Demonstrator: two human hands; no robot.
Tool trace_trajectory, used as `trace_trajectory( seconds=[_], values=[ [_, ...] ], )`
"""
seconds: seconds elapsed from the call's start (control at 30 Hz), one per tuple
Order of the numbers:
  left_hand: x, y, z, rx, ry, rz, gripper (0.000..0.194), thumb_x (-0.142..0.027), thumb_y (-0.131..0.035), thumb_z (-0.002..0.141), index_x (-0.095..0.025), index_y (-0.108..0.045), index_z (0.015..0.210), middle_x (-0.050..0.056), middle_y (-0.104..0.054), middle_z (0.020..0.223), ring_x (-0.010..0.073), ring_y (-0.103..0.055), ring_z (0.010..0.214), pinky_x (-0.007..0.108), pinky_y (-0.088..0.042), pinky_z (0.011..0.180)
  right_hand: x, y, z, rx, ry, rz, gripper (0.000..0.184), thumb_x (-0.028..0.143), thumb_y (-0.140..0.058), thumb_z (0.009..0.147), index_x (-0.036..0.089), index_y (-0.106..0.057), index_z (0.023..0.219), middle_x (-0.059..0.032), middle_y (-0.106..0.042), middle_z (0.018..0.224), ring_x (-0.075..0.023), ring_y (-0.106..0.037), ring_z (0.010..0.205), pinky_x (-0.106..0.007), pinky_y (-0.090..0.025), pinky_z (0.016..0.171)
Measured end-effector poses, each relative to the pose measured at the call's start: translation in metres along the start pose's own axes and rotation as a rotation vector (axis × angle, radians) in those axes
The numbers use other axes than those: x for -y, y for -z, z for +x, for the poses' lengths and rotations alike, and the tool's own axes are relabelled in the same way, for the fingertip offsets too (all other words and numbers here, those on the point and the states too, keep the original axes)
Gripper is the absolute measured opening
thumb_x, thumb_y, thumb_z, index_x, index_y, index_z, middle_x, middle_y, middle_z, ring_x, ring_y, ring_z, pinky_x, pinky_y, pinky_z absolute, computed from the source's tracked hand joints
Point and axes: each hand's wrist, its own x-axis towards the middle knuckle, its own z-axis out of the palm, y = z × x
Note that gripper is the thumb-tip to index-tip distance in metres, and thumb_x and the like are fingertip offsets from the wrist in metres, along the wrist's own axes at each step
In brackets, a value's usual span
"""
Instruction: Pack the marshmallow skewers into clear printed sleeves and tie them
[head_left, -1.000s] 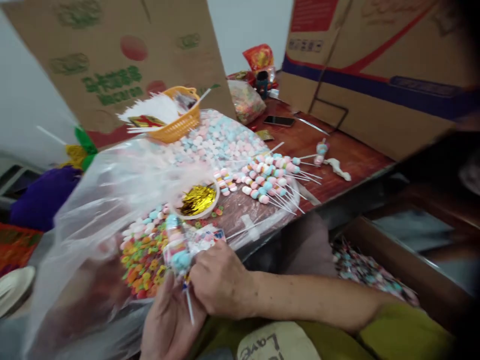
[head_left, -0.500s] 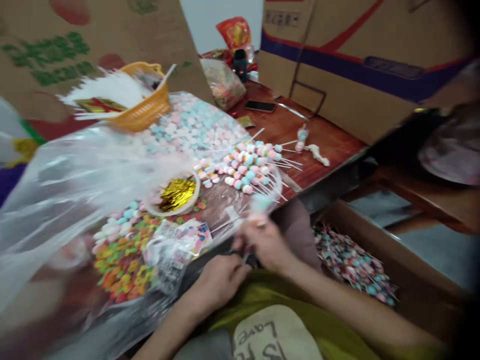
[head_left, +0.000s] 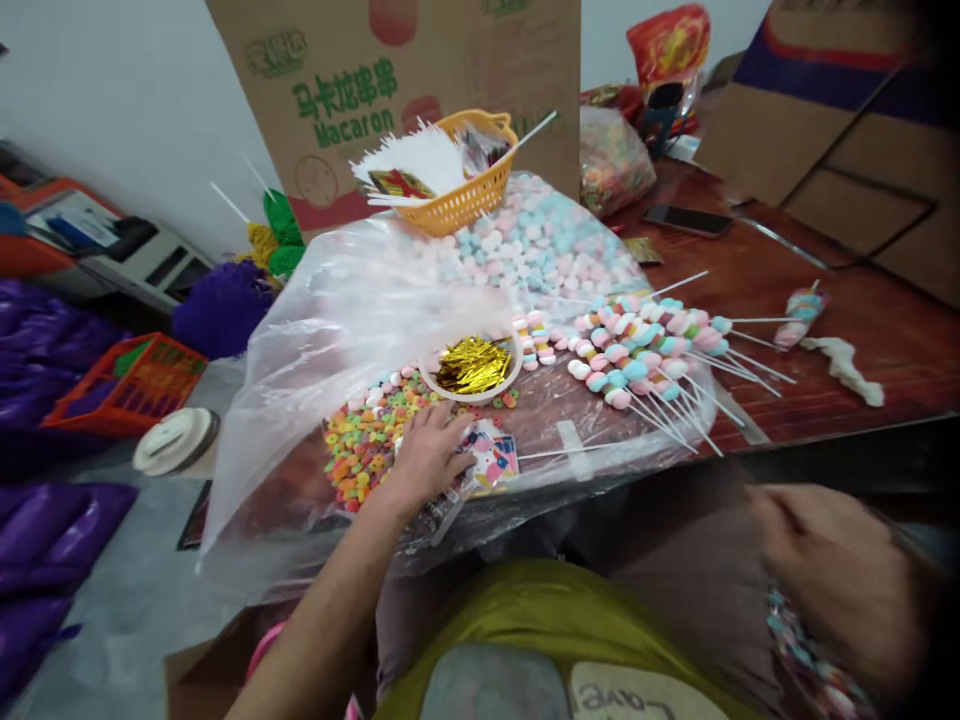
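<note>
My left hand (head_left: 431,455) lies palm down, fingers stretched, on a pile of clear printed plastic bags (head_left: 491,458) near the table's front edge. Ring-shaped gummy candies (head_left: 367,435) are heaped beside it. Just beyond its fingertips stands a white bowl of gold twist ties (head_left: 476,366). Out to the right, below table height, my right hand (head_left: 832,575) is smeared by motion, so its fingers cannot be read. Partly hidden under it are wrapped candies (head_left: 814,650) in pink and blue. Marshmallow skewers (head_left: 649,345) lie piled on the table's right side.
Behind stand an orange basket of white sticks (head_left: 469,205), loose marshmallows (head_left: 517,250) and a large cardboard box (head_left: 330,60). A phone (head_left: 686,221) lies at the back right. One wrapped skewer (head_left: 802,315) and a crumpled tissue (head_left: 844,370) rest near the right edge.
My view has turned left. My left hand has moved from my lap onto the plastic bags. The right hand has swung away to the right; the marshmallow skewer it held is no longer visible there.
</note>
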Motion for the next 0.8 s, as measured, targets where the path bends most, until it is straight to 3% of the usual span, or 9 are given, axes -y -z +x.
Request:
trace_trajectory(
  seconds=[0.07, 0.17, 0.27, 0.37, 0.43, 0.53, 0.63, 0.7, 0.8],
  values=[
    [0.003, -0.009, 0.009, -0.012, -0.028, -0.06, 0.036, -0.039, -0.063, 0.074, -0.027, -0.062, 0.109, 0.009, -0.054, 0.122, 0.0294, -0.046, 0.109, 0.045, -0.037, 0.088, 0.012, -0.047, 0.026, 0.082, 0.186, -0.324, 0.038, 0.034, -0.043, 0.089, 0.023, -0.048, 0.053, -0.0044, -0.046, 0.047, -0.0179, -0.038, 0.048, -0.034, -0.022, 0.053],
    [0.01, -0.019, 0.013, -0.14, 0.039, -0.201, 0.02, -0.036, -0.059, 0.079, -0.023, -0.067, 0.092, 0.006, -0.063, 0.106, 0.0238, -0.052, 0.1, 0.041, -0.037, 0.088, 0.041, -0.105, 0.047, 0.218, 0.362, -0.328, 0.039, 0.031, -0.042, 0.09, 0.02, -0.051, 0.053, -0.0033, -0.051, 0.052, -0.0169, -0.044, 0.057, -0.033, -0.026, 0.059],
    [0.014, -0.021, 0.01, -0.271, 0.057, -0.369, 0.012, -0.029, -0.057, 0.081, -0.02, -0.065, 0.08, 0.005, -0.066, 0.097, 0.0199, -0.055, 0.095, 0.037, -0.039, 0.087, 0.064, -0.136, 0.056, 0.289, 0.342, -0.291, 0.027, 0.03, -0.043, 0.09, 0.017, -0.06, 0.073, -0.007, -0.06, 0.076, -0.0198, -0.049, 0.076, -0.032, -0.031, 0.067],
    [0.014, -0.02, 0.008, -0.373, -0.018, -0.446, 0.012, -0.024, -0.052, 0.083, -0.019, -0.061, 0.077, 0.006, -0.066, 0.094, 0.0184, -0.057, 0.092, 0.035, -0.041, 0.084, 0.069, -0.148, 0.065, 0.295, 0.218, -0.221, 0.025, 0.03, -0.043, 0.089, 0.014, -0.057, 0.102, -0.0111, -0.058, 0.098, -0.0219, -0.048, 0.088, -0.031, -0.035, 0.073],
    [0.013, -0.021, 0.009, -0.424, -0.074, -0.437, 0.012, -0.022, -0.049, 0.084, -0.019, -0.059, 0.078, 0.005, -0.066, 0.089, 0.0178, -0.058, 0.088, 0.033, -0.041, 0.08, 0.069, -0.155, 0.072, 0.34, 0.148, -0.228, 0.027, 0.032, -0.048, 0.086, 0.015, -0.055, 0.105, -0.0109, -0.058, 0.099, -0.0229, -0.048, 0.09, -0.032, -0.036, 0.074],
    [0.015, -0.025, 0.011, -0.478, -0.088, -0.409, 0.013, -0.023, -0.048, 0.084, -0.018, -0.059, 0.079, 0.005, -0.066, 0.08, 0.0179, -0.057, 0.08, 0.033, -0.041, 0.076, 0.071, -0.167, 0.076, 0.46, 0.058, -0.312, 0.027, 0.037, -0.059, 0.078, 0.017, -0.058, 0.095, -0.0103, -0.058, 0.094, -0.0256, -0.048, 0.089, -0.034, -0.035, 0.072],
    [0.025, -0.026, 0.012, -0.53, -0.069, -0.276, 0.015, -0.025, -0.048, 0.085, -0.018, -0.06, 0.079, 0.006, -0.066, 0.075, 0.0178, -0.057, 0.073, 0.032, -0.04, 0.071, 0.067, -0.177, 0.077, 0.524, -0.009, -0.293, 0.016, 0.031, -0.06, 0.076, 0.017, -0.058, 0.083, -0.0083, -0.059, 0.084, -0.023, -0.051, 0.082, -0.031, -0.035, 0.068],
    [0.033, -0.022, 0.011, -0.513, -0.07, -0.142, 0.017, -0.026, -0.047, 0.085, -0.018, -0.061, 0.081, 0.006, -0.068, 0.076, 0.018, -0.057, 0.072, 0.033, -0.039, 0.071, 0.059, -0.179, 0.081, 0.55, -0.009, -0.233, 0.007, 0.022, -0.055, 0.078, 0.017, -0.057, 0.074, -0.0036, -0.059, 0.073, -0.0176, -0.052, 0.072, -0.027, -0.035, 0.064],
    [0.031, -0.005, 0.004, -0.456, -0.056, -0.056, 0.019, -0.024, -0.045, 0.087, -0.018, -0.063, 0.085, 0.006, -0.069, 0.08, 0.0185, -0.057, 0.076, 0.033, -0.038, 0.073, 0.047, -0.17, 0.09, 0.545, 0.019, -0.17, 0.014, 0.017, -0.049, 0.078, 0.018, -0.053, 0.065, -0.0006, -0.057, 0.065, -0.0137, -0.051, 0.065, -0.023, -0.035, 0.061]
  ],
)
